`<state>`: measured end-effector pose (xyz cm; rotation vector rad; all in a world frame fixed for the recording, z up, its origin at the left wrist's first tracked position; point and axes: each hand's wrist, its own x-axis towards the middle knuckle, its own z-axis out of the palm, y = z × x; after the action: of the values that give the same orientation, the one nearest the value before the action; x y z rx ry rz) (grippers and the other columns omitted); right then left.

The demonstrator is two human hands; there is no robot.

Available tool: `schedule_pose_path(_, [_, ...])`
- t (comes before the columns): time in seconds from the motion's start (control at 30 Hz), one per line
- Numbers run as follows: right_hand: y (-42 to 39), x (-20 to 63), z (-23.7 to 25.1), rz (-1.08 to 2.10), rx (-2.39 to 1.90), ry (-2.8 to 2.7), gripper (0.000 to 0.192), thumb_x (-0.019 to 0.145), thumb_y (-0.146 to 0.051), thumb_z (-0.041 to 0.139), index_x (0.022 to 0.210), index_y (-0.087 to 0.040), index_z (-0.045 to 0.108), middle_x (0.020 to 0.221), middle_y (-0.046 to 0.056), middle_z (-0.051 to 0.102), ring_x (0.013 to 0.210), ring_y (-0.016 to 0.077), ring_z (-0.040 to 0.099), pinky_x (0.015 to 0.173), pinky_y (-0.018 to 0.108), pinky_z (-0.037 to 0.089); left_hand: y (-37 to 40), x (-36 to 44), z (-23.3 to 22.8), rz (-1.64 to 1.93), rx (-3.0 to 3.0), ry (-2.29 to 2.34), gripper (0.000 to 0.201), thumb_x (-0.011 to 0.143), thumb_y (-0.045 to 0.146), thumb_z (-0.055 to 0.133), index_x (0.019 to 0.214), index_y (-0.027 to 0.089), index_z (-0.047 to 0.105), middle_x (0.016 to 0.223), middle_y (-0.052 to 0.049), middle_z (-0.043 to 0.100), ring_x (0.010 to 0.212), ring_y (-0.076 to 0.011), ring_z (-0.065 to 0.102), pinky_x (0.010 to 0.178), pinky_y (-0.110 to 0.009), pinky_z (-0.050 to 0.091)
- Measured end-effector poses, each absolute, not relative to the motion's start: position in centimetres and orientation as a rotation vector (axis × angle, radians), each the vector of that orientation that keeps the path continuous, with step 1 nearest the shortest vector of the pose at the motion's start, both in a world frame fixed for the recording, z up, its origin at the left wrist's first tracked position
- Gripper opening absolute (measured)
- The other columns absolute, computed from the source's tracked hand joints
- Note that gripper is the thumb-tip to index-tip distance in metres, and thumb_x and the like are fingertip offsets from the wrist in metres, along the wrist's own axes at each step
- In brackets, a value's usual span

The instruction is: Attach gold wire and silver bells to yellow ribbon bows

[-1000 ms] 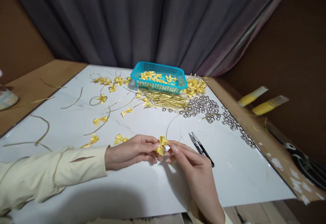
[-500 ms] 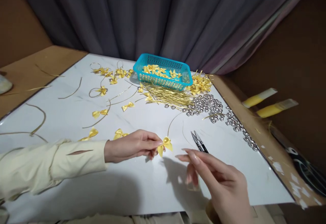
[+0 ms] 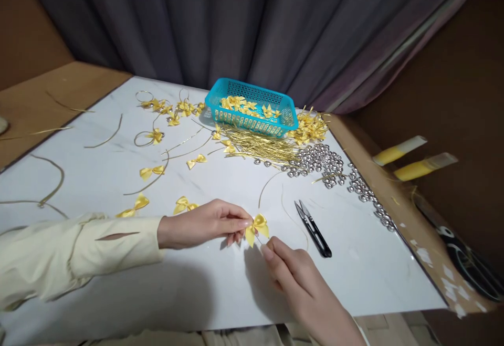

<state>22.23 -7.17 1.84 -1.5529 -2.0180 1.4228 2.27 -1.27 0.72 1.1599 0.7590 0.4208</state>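
A yellow satin ribbon bow [image 3: 257,229] is pinched by its left side between the thumb and fingers of my left hand [image 3: 214,224], a little above the white board. My right hand [image 3: 293,272] is closed just below the bow, thumb and forefinger pinching a thin gold cord [image 3: 258,240] that runs up to the bow; its other end is hidden in the fingers. Black thread snips [image 3: 314,229] lie on the board to the right of my right hand. Behind my left wrist lies another yellow bow [image 3: 184,205].
A blue basket [image 3: 252,125] with yellow bows stands at the back. Before it lie a bundle of gold cords [image 3: 258,147] and a pile of silver heart-shaped beads [image 3: 321,159]. Bows with cord loops [image 3: 156,136] and loose cord pieces [image 3: 108,135] lie left. Yellow-filled tubes [image 3: 425,166] lie right.
My right hand has moved left and down to the bow and closed on the cord, uncovering the snips' handles. My left hand still holds the bow in about the same place.
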Motion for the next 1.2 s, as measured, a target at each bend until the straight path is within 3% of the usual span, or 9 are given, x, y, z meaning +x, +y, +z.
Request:
schedule_pose_path(0.3, [-7.43,22.49,1.6,1.207,-1.478,-2.099,0.035,0.097,-0.038,0.025,0.066,-0.021,0.03,0.056,-0.004,0.036,0.051,0.0116,0.035,0.05,0.024,0.028,-1.25,2.24,0.54,0.405,1.16,0.776,0.025,0.084,0.036,0.055,0.076,0.013,0.061,0.062,0.002,0.052,0.056,-0.0092,0.045,0.055,-0.022,0.036])
schedule_pose_path(1.2, [-7.15,22.22,1.46,1.274,-1.5,-2.152,0.03,0.096,-0.035,0.025,0.071,-0.021,0.035,0.058,-0.004,0.038,0.053,0.012,0.036,0.051,0.023,0.027,-1.31,2.15,0.29,0.406,1.175,0.776,0.022,0.085,0.03,0.054,0.078,0.01,0.062,0.061,0.002,0.052,0.056,-0.0093,0.045,0.054,-0.022,0.036])
